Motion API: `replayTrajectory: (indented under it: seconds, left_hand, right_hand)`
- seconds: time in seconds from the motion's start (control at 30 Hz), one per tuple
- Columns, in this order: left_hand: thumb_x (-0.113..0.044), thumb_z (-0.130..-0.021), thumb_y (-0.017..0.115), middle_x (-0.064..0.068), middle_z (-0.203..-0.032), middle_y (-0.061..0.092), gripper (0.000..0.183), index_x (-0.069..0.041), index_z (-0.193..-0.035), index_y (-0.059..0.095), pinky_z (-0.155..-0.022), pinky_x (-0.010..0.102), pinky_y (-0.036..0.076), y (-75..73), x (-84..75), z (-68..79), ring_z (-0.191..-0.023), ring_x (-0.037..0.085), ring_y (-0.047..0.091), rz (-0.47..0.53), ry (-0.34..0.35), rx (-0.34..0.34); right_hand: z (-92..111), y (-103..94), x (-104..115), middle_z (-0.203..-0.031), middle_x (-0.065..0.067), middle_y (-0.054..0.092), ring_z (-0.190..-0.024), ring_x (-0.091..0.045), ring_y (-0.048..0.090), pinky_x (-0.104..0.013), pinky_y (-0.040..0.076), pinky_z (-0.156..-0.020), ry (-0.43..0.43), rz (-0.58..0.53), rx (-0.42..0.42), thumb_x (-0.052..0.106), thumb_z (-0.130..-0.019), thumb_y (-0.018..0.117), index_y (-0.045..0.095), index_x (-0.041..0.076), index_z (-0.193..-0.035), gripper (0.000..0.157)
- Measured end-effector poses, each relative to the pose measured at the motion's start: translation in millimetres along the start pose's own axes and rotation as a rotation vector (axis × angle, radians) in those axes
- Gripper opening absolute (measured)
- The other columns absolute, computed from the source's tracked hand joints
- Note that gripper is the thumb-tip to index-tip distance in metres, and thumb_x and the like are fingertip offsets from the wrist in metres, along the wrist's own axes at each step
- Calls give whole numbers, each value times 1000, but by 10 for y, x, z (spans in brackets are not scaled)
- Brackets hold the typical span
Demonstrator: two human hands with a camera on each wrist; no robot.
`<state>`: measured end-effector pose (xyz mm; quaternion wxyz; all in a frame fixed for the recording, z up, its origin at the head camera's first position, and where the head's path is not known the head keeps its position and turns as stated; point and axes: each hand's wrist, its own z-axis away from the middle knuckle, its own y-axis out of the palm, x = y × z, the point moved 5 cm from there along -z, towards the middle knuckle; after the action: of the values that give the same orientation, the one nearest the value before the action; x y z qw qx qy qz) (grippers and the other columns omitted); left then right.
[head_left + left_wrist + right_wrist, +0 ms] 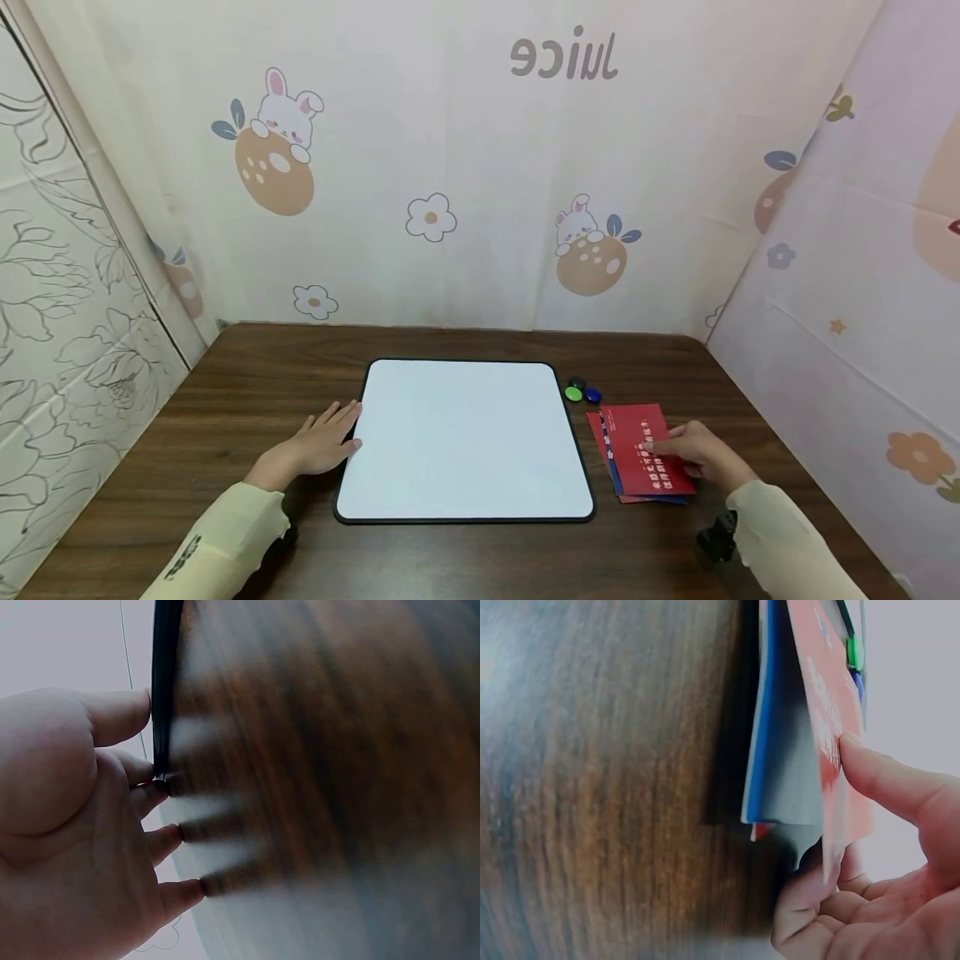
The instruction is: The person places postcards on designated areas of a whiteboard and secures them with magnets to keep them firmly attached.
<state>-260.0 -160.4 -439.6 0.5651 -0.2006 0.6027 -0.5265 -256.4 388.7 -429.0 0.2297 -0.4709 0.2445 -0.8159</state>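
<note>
A white board (465, 442) with a thin black rim lies flat on the table. At its left side my left hand (321, 440) rests with straight, spread fingers, the tips at the rim. My right hand (705, 457) pinches a red card (626, 446) with white lettering by its right side, thumb on top and fingers beneath. In the right wrist view the red card (829, 712) is raised at this edge, apart from a blue-edged card (757, 750) below it. Another reddish card (595, 423) peeks out at the left of the pile.
Three small round pieces sit by the board's upper right corner: a green one (573, 394), a blue one (592, 396) and a black one (577, 382). The dark wooden table (450, 567) ends at a printed curtain (480, 167) behind, with more curtain at both sides.
</note>
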Motion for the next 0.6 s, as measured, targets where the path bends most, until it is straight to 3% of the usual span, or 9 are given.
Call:
replayTrajectory:
  seconds: [0.17,0.3,0.5,0.6]
  left_hand:
    - [-25,-101,47,27,-154,14,64,6,-149,19,-105,68,2,7,9,0,-139,48,6,-2,-1,2]
    - [-25,-100,47,27,-154,15,63,6,-148,20,-105,68,3,-1,-6,9,-139,49,6,2,4,-4]
    - [-24,-100,47,27,-154,15,63,6,-148,20,-105,68,3,1,-17,13,-139,48,7,3,3,-5]
    - [-24,-100,47,27,-154,15,63,6,-148,20,-105,68,3,0,-20,16,-139,49,7,3,5,-5]
  right_hand:
    - [-17,-40,-44,-89,-12,62,-77,-21,57,-32,55,-69,11,-133,47,21,-90,68,47,-18,-119,53]
    - [-26,-50,-80,-87,-10,62,-75,-19,59,-33,56,-71,17,-235,93,19,-95,59,39,-21,-126,54]
    - [-22,-88,-139,-83,-7,61,-74,-18,55,-29,51,-67,28,-318,111,17,-99,52,52,-15,-109,33]
    - [-20,-108,-152,-85,-6,62,-76,-19,55,-29,51,-69,25,-344,120,16,-99,52,56,-13,-109,31]
